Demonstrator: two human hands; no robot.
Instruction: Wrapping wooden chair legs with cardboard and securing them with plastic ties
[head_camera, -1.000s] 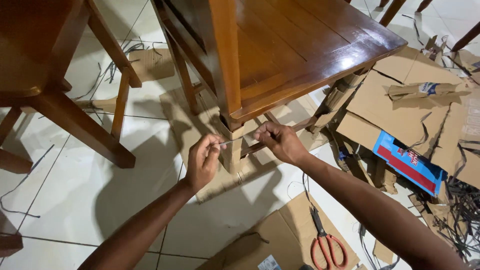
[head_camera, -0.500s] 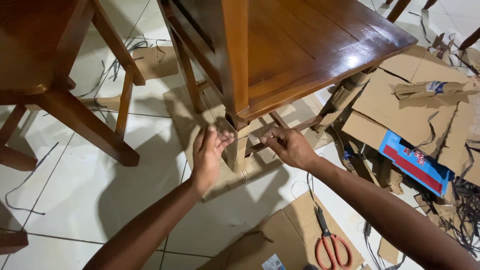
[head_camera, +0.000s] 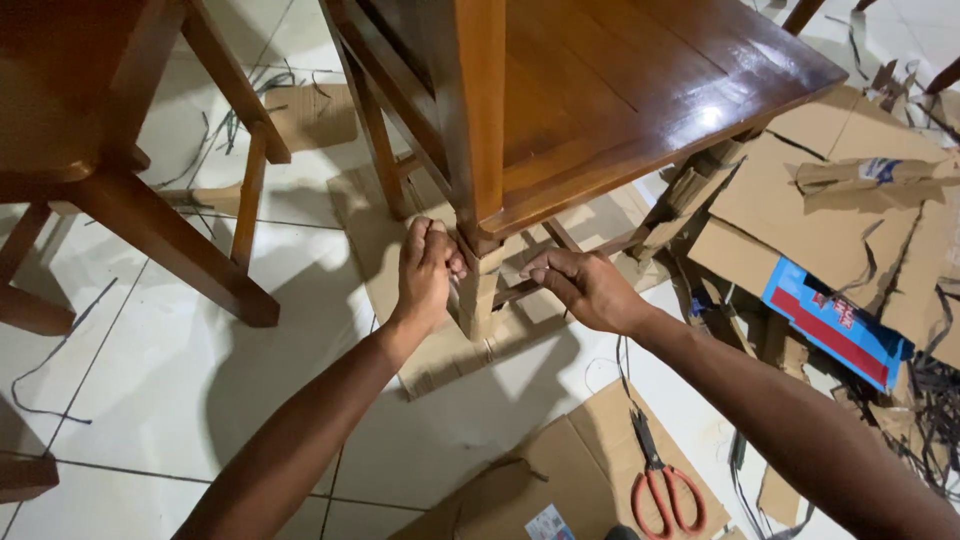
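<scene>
1. The cardboard sleeve (head_camera: 478, 295) already wraps the lower part of the chair leg (head_camera: 478, 130), from just under the seat frame down toward the floor (head_camera: 150, 330), and stands on a flat cardboard sheet (head_camera: 375, 250) laid on the tiles.
2. The left hand (head_camera: 425, 268) is curled into a fist against the left side of the sleeve's top edge, fingers closed; a thin strap or tie may be pinched inside, but I cannot tell.
3. The right hand (head_camera: 580, 285) presses against the sleeve's right side, fingers narrowed as if pinching something small; what it pinches is hidden.
4. The far leg (head_camera: 690, 190) under the seat's right corner also wears cardboard, so that part looks done.
5. I judge the binding at the sleeve's top unfinished, since both hands are working there.
6. Red-handled scissors (head_camera: 665, 490) lie unused on cardboard near the bottom edge, among loose offcuts (head_camera: 830, 200).
</scene>
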